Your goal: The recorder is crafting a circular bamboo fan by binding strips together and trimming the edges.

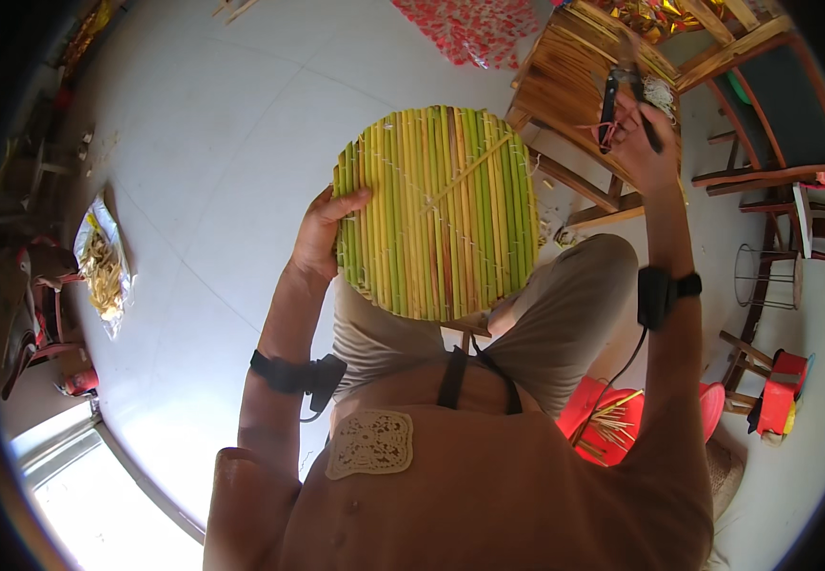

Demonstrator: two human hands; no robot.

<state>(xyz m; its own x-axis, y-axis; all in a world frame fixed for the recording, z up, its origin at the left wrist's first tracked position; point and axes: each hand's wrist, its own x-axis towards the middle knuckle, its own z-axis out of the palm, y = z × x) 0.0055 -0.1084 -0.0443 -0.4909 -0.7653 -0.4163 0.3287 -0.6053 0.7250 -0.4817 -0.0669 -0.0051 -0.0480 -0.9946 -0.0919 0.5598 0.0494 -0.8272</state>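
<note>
My left hand (319, 232) grips the left edge of a round mat (412, 264) made of green and yellow plant stalks laid side by side. White thread stitches cross the stalks in diagonal lines. One thin yellowish strip (469, 171) lies slantwise over the mat from its middle to the upper right. The mat is held up above my lap. Away to the upper right, my right hand (644, 143) holds black-handled pruning shears (608, 107) over a low wooden table (569, 75); their blade end is blurred. A pinkish cord hangs by the handles.
White string (658, 96) lies on the table by my right hand. A chair with a dark panel (791, 100) stands at right, a wire-framed stool (769, 278) below it. Cut stalks rest in a red container (601, 421) near my right side. A plastic bag of dried strips (103, 264) lies on the floor at left.
</note>
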